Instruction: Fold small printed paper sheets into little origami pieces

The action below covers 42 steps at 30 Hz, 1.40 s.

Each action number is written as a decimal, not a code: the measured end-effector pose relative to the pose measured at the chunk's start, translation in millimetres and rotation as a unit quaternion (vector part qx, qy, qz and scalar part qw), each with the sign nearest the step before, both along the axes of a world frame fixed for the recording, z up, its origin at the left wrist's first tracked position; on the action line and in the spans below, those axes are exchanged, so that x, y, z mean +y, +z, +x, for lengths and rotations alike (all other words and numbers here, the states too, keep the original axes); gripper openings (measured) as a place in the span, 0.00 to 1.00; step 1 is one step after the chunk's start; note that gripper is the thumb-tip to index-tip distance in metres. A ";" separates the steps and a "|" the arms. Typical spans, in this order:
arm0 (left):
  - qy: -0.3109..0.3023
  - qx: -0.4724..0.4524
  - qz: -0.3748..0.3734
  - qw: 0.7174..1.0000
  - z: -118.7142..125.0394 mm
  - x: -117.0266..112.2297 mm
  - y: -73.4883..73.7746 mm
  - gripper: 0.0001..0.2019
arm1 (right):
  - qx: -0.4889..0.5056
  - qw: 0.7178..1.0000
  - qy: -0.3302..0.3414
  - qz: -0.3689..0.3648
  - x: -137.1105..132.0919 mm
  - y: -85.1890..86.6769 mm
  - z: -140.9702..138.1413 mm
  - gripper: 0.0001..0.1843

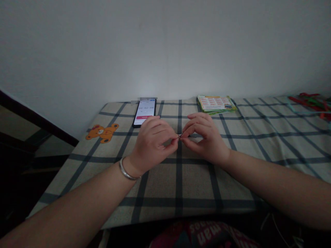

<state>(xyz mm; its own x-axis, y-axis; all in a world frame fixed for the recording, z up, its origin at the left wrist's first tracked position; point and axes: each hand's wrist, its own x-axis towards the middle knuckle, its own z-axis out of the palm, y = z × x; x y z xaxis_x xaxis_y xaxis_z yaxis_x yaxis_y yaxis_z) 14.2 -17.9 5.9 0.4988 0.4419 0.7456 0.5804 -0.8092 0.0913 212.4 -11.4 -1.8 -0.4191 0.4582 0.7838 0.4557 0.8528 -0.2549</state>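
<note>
My left hand (156, 139) is closed in a pinch, thumb against forefinger, above the middle of the checked tablecloth; a silver bangle (126, 169) circles its wrist. Facing it, my right hand (204, 137) pinches too, and the fingertips of both hands nearly touch. Between them shows a tiny thin dark piece (180, 135), too small to name and mostly covered by the fingers. A thin dark sliver (192, 136) is visible through the gap under my right forefinger; whether it joins the small piece I cannot tell.
A phone (145, 109) showing a running timer lies behind my left hand. A stack of printed cards (216, 104) lies near the wall. Red and green strips (312, 103) are heaped at the far right. An orange bear figure (102, 133) is on the left of the tablecloth (165, 187).
</note>
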 end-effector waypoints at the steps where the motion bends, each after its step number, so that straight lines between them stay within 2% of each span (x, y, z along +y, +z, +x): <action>1: 0.002 0.001 -0.006 1.000 0.4 -0.4 0.1 0.06 | -0.001 1.000 0.001 -0.002 -0.7 0.5 -0.2 0.04; 7: 0.003 0.002 -0.025 1.000 1.2 -1.7 -0.6 0.07 | -0.001 1.000 0.010 -0.028 -2.6 -0.6 0.0 0.06; 13: -0.012 -0.010 -0.022 1.000 -1.8 -0.1 0.4 0.07 | 0.055 0.993 0.017 -0.100 -1.0 -7.8 1.8 0.10; 17: -0.022 -0.039 -0.021 0.999 -4.9 2.8 -1.2 0.06 | 0.062 0.993 0.018 -0.102 1.1 -8.3 2.1 0.14; 22: -0.022 -0.046 -0.026 0.998 -6.9 6.1 -4.8 0.04 | 0.040 0.987 -0.013 -0.155 4.1 -9.0 3.8 0.08; 26: -0.019 -0.046 -0.053 0.997 -6.7 6.3 -4.5 0.04 | 0.023 0.989 -0.010 -0.143 5.0 -10.0 4.4 0.04; 33: -0.008 -0.036 -0.101 0.994 -5.5 3.3 -3.2 0.05 | 0.028 0.984 -0.026 -0.173 4.4 -9.3 3.2 0.04; 37: 0.008 0.006 -0.109 0.994 -6.7 5.0 -5.8 0.03 | 0.018 0.983 -0.023 -0.180 4.2 -8.6 3.2 0.05; 42: 0.004 0.016 -0.112 0.994 -8.3 7.6 -7.1 0.07 | 0.015 0.977 -0.016 -0.213 4.8 -9.6 3.2 0.07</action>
<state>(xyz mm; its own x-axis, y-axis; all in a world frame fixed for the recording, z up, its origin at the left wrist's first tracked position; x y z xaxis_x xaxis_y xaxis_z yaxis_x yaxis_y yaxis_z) 5.9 -10.3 -1.3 0.5159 0.5986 0.6128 0.5918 -0.7663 0.2502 215.6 -6.6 -11.4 -0.3791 0.7581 0.5306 0.4669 0.6518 -0.5977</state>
